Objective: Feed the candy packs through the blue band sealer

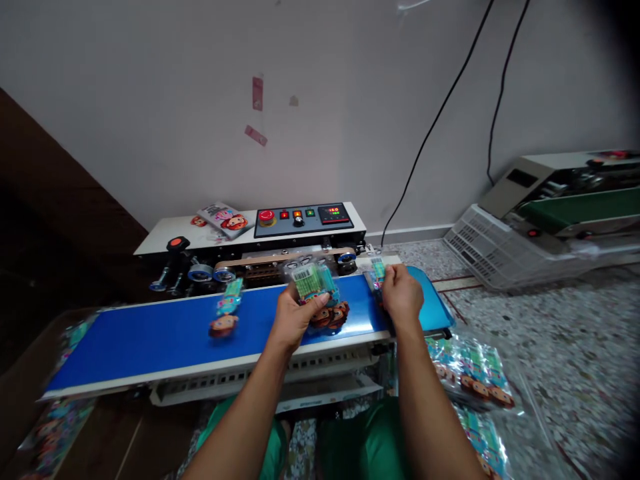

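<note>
My left hand (295, 316) is closed on a fanned stack of clear packets (317, 290) with green barcode cards and brown-haired cartoon heads, above the middle of the blue belt (165, 333). At the belt's right end, my right hand (401, 293) grips another such packet (377, 275), partly hidden by the fingers. One single packet (229, 307) lies on the belt left of my left hand. Behind the belt stands the sealing machine (304, 220), with a red stop button, small lit buttons and a red and green display.
Bagged packets (475, 373) lie at the lower right. A white plastic crate (483, 247) sits under a second machine with a green belt (575, 210). Cardboard boxes with more packets (60, 427) stand lower left. Dark cables (435, 123) hang by the wall. A printed pouch (225, 219) rests on the machine.
</note>
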`<state>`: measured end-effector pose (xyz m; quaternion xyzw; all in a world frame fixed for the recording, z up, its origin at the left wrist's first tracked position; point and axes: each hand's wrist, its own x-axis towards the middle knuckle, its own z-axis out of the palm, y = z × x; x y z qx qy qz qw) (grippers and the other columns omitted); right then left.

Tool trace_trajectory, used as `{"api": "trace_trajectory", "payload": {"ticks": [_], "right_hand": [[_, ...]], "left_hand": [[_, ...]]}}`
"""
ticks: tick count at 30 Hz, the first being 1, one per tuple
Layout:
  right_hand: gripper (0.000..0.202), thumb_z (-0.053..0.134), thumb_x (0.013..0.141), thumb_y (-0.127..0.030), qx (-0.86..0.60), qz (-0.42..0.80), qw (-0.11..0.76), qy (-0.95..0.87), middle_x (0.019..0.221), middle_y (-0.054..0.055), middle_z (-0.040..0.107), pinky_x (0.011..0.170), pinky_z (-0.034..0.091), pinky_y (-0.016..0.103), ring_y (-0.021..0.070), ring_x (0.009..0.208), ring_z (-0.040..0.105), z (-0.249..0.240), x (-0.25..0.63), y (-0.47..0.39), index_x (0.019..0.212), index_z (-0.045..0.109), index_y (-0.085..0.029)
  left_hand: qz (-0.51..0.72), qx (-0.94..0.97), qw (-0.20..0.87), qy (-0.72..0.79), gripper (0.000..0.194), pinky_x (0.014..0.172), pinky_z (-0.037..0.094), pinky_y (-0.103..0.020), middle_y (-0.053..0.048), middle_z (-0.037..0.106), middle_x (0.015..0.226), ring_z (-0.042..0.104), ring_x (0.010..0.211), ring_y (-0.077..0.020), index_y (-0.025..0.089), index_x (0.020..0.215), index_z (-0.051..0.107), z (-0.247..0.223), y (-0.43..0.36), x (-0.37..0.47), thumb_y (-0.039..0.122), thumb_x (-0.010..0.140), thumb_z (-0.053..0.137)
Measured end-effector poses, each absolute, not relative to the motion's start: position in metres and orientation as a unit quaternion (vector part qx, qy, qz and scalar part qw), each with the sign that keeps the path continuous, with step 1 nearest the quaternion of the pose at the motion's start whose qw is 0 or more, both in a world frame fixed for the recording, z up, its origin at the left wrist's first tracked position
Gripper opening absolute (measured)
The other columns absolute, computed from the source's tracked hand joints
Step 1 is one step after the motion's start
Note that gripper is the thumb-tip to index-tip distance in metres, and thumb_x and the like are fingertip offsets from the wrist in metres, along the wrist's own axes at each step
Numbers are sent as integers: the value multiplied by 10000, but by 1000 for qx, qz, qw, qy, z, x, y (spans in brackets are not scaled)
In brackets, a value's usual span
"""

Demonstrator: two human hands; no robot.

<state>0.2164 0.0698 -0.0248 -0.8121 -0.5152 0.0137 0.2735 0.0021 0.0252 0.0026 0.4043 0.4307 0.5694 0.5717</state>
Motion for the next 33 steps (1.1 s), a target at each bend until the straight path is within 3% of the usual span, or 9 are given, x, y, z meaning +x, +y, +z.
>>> {"api": "trace_trajectory", "payload": {"ticks": [4,7,11,14,16,21,27,33], "right_hand": [[361,342,921,-341,-823,21,209,-527,763,134,660,566,310,283,202,640,579,-29,201,75,983,638,-141],[359,349,921,-328,-795,35,225,-562,824,154,670,638,374,302,224,745,605,-27,191,76,997,645,-141],[385,426,890,-413,-665,120,390,-625,1033,134,665,834,415,344,237,984,571,-16,172,68,1080,644,-160],[371,509,844,-452,-505,343,478,-632,1013,56,691,811,464,316,196,932,608,-6,156,58,1069,665,-202],[322,565,815,-430,-453,409,514,-603,944,25,710,774,484,303,182,868,630,-2,148,53,1008,696,-208],[292,566,825,-397,-471,370,599,-531,935,23,711,812,484,334,190,892,631,-3,141,49,989,707,-201],[252,563,837,-359,-475,289,608,-567,931,43,678,801,473,297,164,882,613,-2,139,47,975,708,-207],[272,531,850,-368,-491,298,616,-539,981,35,706,813,481,304,181,917,629,-2,135,44,999,692,-208]], "left_hand": [[563,397,578,436,373,695,508,-277,-34,710,845,655,728,-165,146,925,647,1,25,3,256,601,795],[562,390,583,438,406,698,511,-286,-35,715,835,660,720,-169,152,946,650,1,25,4,254,585,804],[569,374,593,430,429,752,512,-312,-34,721,871,666,758,-181,166,963,653,0,25,4,252,573,807],[574,371,600,416,455,798,504,-332,-50,718,924,664,806,-194,159,997,650,0,26,5,254,579,803],[578,373,599,410,465,816,499,-336,-63,714,948,661,824,-197,148,1011,646,-1,27,4,252,586,800],[593,363,598,398,450,840,498,-355,-69,705,983,657,843,-195,154,1034,630,-2,28,4,234,618,783],[594,362,600,395,447,868,484,-349,-63,706,990,654,873,-195,157,1021,637,1,27,4,227,606,790],[601,357,595,398,453,846,492,-342,-52,711,971,661,847,-192,166,1014,638,3,27,4,247,597,794]]}}
